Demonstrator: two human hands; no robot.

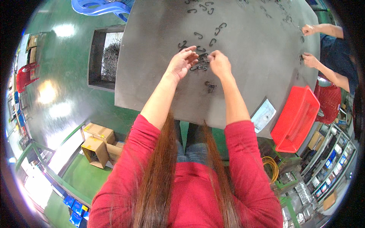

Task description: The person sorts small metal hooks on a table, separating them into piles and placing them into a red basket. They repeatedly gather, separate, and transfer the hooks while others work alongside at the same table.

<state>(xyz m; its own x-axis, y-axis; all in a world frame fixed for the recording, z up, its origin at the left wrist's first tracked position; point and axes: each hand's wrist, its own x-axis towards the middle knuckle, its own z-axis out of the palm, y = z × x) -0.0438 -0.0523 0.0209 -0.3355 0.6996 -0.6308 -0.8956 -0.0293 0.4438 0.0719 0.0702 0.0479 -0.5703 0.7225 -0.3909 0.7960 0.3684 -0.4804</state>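
Small black hooks, some of them S-shaped, lie on the grey table (152,49). A loose cluster of these hooks (204,57) sits between my two hands. My left hand (183,62) is at the left side of the cluster, fingers spread and apart, palm turned toward the right. On the other side, my right hand (220,64) has its fingers curled in and thumb pressed to them; whatever they may hold is hidden. Just beyond my hands lie a single hook (198,35) and a few others. Nearer to me rests a small dark clump (210,86).
A red plastic basket (294,121) and a pale blue tray (264,115) are at the table's right edge. A co-worker's hands (311,60) work at the far right. A bin of metal pieces (111,57) stands left of the table, near a blue chair (100,7).
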